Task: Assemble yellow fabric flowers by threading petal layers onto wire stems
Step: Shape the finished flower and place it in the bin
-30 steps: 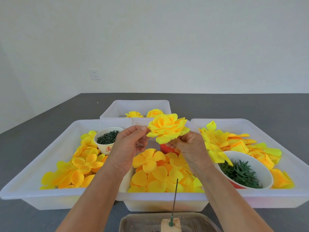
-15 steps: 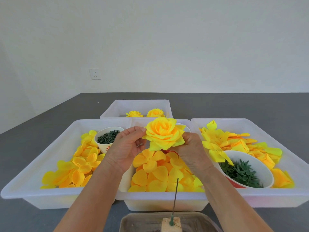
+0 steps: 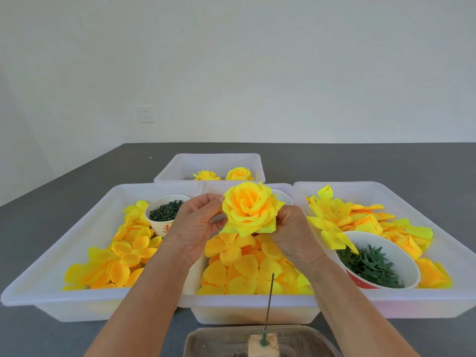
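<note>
A full yellow fabric flower (image 3: 251,208) is held up above the middle tray, its face turned toward me. My left hand (image 3: 195,224) pinches its left petals with thumb and fingertips. My right hand (image 3: 293,233) grips it from the right and underneath, fingers curled behind the petals. Its stem is hidden by my hands. A thin dark wire stem (image 3: 269,305) stands upright in a small foam block (image 3: 263,345) close to me. Loose yellow petal layers (image 3: 239,269) fill the middle tray (image 3: 252,309).
A left tray (image 3: 51,253) holds petals and a cup of dark green pieces (image 3: 166,210). In the right tray (image 3: 453,258) lie pointed petals and a bowl of green leaf parts (image 3: 371,265). Two flowers (image 3: 238,173) lie in a far tray (image 3: 180,166). A brown dish (image 3: 206,341) holds the block.
The flower has tipped from lying flat to facing me and dropped slightly. Both hands stayed on it, the fingers shifting around its petals.
</note>
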Demonstrator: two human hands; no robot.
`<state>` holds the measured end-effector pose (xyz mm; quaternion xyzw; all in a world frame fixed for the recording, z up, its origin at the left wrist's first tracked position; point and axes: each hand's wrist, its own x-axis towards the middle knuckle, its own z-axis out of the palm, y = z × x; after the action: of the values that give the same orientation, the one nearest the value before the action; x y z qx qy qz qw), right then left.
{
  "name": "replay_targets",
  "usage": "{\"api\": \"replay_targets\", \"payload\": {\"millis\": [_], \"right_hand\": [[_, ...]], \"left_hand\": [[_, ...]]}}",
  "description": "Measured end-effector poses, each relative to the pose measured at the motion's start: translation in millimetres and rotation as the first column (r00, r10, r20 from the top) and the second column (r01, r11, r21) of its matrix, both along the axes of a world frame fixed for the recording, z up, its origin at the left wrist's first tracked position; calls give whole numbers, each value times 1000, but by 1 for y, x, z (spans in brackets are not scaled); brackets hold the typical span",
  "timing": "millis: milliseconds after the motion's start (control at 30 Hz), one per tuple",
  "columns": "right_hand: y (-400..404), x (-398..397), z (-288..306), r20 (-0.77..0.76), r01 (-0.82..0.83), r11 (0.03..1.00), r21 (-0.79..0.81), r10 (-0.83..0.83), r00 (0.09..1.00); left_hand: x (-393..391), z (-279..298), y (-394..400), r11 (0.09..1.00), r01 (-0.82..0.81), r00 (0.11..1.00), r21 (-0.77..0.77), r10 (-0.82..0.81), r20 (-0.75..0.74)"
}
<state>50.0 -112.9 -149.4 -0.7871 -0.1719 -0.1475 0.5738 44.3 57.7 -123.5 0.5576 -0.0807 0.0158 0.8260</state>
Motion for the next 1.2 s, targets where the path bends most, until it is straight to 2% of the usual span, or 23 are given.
{"api": "replay_targets", "payload": {"millis": [167,300,400,533,800,1000,1200], "right_hand": [[1,0,2,-87,-21,997,71,28,996],[0,2,0,-68,13,999,29,-11,998],[0,2,-2,-79,-4,998,55,8,997],[0,3,-2,-100,5,996,88,4,995],[-3,8,-2,-47,147,981,123,-142,989],[-2,7,-2,-14,138,984,110,-137,990],[-2,2,1,4,111,989,99,-112,994]], "left_hand": [[3,0,0,996,-70,997,-62,68,-38],[3,-2,0,999,-52,998,-9,51,-36],[1,-2,0,998,-8,999,54,10,-37],[3,-5,2,999,0,998,46,3,-61],[-4,-1,2,998,36,999,50,-37,23],[-5,-4,1,989,1,1000,150,-6,30],[-2,-5,2,995,-14,1000,101,14,3]]}}
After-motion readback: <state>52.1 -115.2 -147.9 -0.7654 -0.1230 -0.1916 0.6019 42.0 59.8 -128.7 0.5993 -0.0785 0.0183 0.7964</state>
